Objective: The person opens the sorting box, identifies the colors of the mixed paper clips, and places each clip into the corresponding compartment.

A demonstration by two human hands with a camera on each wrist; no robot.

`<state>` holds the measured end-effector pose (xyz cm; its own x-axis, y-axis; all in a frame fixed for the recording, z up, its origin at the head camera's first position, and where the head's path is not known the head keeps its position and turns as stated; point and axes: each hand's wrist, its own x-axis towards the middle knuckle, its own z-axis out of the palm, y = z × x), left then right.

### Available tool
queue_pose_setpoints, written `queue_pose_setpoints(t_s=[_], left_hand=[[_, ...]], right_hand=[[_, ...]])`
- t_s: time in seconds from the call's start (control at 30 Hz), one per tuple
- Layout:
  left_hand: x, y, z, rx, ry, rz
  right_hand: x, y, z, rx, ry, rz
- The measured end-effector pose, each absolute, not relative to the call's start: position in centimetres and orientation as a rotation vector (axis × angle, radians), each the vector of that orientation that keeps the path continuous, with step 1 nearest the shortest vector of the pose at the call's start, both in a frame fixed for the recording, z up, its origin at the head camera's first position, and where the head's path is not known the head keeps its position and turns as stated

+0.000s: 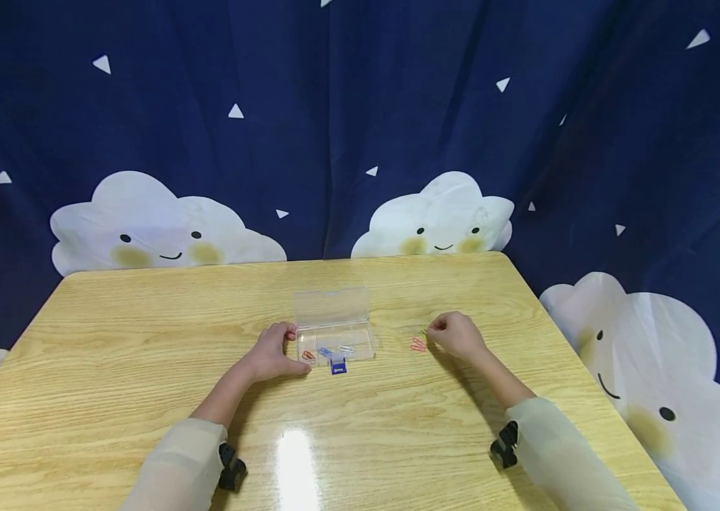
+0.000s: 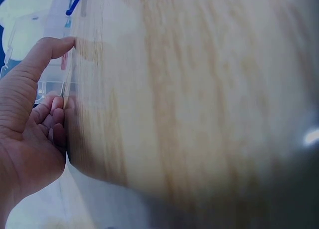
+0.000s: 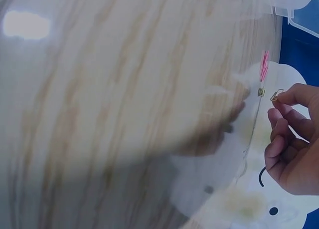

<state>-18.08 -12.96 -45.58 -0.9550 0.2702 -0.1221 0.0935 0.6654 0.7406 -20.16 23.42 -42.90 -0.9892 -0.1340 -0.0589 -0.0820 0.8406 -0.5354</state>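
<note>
A clear plastic box [image 1: 360,333] stands on the table with its lid [image 1: 331,306] raised at the back. My left hand [image 1: 273,353] grips its left end, thumb at the front corner and fingers at the rear. Inside the box lie red paper clips [image 1: 308,357], blue paper clips [image 1: 326,352] and white paper clips [image 1: 346,349]. To the right, my right hand [image 1: 459,335] pinches a yellow paper clip [image 3: 274,95] between thumb and forefinger, just above the table. Pink paper clips [image 1: 418,344] lie on the tabletop beside that hand.
The wooden table [image 1: 143,341] reaches back to a dark blue curtain [image 1: 334,106] with clouds on it. A blue latch [image 1: 338,366] hangs at the box's front. In the right wrist view, a small yellowish spot [image 3: 260,92] shows near the pink clips; whether clip or reflection is unclear.
</note>
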Motion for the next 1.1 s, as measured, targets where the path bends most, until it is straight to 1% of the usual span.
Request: queue_pose_setpoints(t_s=[1.1], left_hand=[[-18.1, -13.0, -45.7, 0.303, 2.671, 1.148]], right_hand=[[-19.6, 19.5, -42.1, -0.216, 2.779, -1.083]])
